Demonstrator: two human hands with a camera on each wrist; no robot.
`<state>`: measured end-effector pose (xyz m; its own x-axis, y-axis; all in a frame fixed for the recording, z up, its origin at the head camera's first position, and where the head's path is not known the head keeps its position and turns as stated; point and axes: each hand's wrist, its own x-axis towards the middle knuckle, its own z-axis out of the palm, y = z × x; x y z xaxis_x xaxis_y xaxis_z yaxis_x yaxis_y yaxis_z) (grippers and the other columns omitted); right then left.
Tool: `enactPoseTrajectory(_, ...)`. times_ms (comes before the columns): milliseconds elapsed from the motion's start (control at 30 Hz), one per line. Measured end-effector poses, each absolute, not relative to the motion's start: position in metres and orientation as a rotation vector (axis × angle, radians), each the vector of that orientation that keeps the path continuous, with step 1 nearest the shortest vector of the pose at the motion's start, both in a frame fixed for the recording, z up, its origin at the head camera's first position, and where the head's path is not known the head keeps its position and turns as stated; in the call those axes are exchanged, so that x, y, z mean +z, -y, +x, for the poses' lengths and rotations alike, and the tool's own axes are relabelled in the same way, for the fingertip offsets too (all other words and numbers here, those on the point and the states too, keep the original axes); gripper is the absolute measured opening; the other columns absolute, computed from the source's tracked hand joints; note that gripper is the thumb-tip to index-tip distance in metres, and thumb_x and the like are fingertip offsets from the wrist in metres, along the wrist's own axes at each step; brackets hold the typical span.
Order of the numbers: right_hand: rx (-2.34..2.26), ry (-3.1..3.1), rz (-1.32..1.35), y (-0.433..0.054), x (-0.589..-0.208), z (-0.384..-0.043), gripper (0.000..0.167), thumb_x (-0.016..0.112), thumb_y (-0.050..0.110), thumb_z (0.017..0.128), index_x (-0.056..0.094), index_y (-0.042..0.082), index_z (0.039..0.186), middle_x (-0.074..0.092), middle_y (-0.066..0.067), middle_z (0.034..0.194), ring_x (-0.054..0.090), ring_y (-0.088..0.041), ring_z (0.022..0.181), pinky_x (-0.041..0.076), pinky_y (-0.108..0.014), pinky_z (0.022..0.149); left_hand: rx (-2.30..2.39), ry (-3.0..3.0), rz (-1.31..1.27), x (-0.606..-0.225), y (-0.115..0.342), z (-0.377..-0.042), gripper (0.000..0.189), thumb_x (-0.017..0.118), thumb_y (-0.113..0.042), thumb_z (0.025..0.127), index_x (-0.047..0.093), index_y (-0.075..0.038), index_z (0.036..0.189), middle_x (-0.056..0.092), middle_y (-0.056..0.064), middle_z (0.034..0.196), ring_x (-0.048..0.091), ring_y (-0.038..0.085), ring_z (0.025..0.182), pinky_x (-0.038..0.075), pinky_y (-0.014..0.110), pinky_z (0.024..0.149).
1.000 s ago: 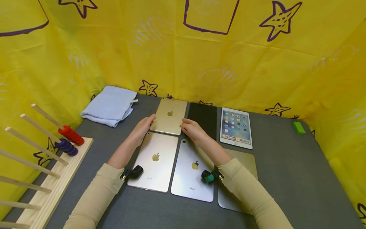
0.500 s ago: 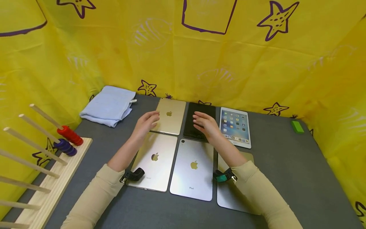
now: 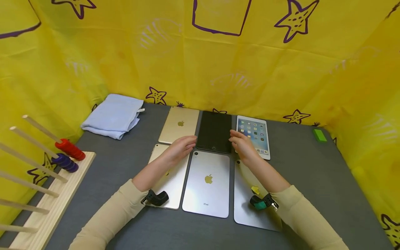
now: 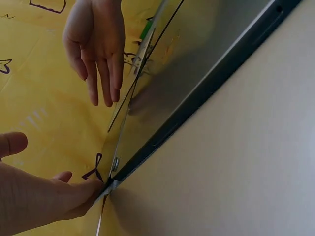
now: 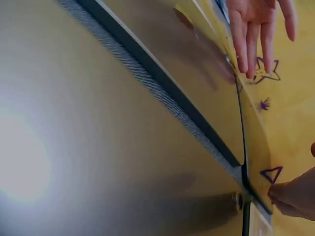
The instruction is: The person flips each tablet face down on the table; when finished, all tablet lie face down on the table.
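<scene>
Hands (image 3: 180, 149) (image 3: 243, 145) flank the black tablet (image 3: 214, 130); silver tablet (image 3: 201, 191) reads "iPad".

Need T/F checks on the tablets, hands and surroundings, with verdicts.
1. In the far row, the black tablet lies between the gold tablet and the lit tablet. True.
2. The black tablet shows app icons. False: it is dark.
3. The left hand and right hand are at opposite sides of the black tablet. True.
4. The blue cloth lies right of the lit tablet. False: it's left of the gold tablet.
5. The green block lies right of the lit tablet. True.
</scene>
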<state>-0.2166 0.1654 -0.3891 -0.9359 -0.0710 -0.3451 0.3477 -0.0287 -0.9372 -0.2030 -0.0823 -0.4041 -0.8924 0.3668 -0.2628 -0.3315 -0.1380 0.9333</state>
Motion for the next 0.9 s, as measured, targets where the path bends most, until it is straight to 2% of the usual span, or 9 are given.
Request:
enactPoseTrajectory(133, -1.927, -1.985, 0.251, -0.168, -0.394, -0.210, 0.063, 0.044, 0.006, 0.100, 0.014, 0.002, 0.155, 0.009, -0.014, 0.162, 0.011, -0.031, 0.147, 0.013, -0.040, 0.118, 1.993, -1.745, 0.041, -0.405, 0.078, -0.204, 0.062, 0.044, -0.021, 0.102, 0.019, 0.009, 0.150, 0.017, 0.023, 0.158, 0.016, 0.036, 0.146, 0.016, 0.039, 0.118)
enactPoseTrajectory(267, -1.880, -1.991, 0.226, -0.168, -0.396, -0.207, 0.067, 0.045, 0.007, 0.100, 0.008, 0.000, 0.155, 0.005, -0.016, 0.162, 0.009, -0.032, 0.148, 0.014, -0.040, 0.118, 1.961, -1.753, 0.029, -0.405, 0.075, -0.206, 0.060, 0.046, -0.020, 0.102, 0.022, 0.006, 0.150, 0.017, 0.021, 0.158, 0.014, 0.034, 0.146, 0.017, 0.038, 0.118)
enactPoseTrajectory(600, -1.888, -2.005, 0.222, -0.165, -0.396, -0.207, 0.066, 0.045, 0.006, 0.099, 0.008, -0.003, 0.154, 0.007, -0.019, 0.161, 0.011, -0.033, 0.147, 0.016, -0.042, 0.117, 1.957, -1.699, -0.057, -0.398, 0.073, -0.210, 0.064, 0.048, -0.023, 0.102, 0.019, 0.003, 0.152, 0.016, 0.019, 0.159, 0.015, 0.032, 0.146, 0.015, 0.040, 0.118)
enactPoseTrajectory(900, -1.880, -1.990, 0.256, -0.169, -0.393, -0.209, 0.064, 0.045, 0.008, 0.100, 0.013, -0.002, 0.154, 0.010, -0.017, 0.161, 0.015, -0.032, 0.146, 0.022, -0.040, 0.116, 1.995, -1.668, -0.160, -0.395, 0.069, -0.214, 0.062, 0.051, -0.020, 0.101, 0.023, 0.007, 0.149, 0.021, 0.024, 0.156, 0.022, 0.034, 0.144, 0.018, 0.039, 0.117)
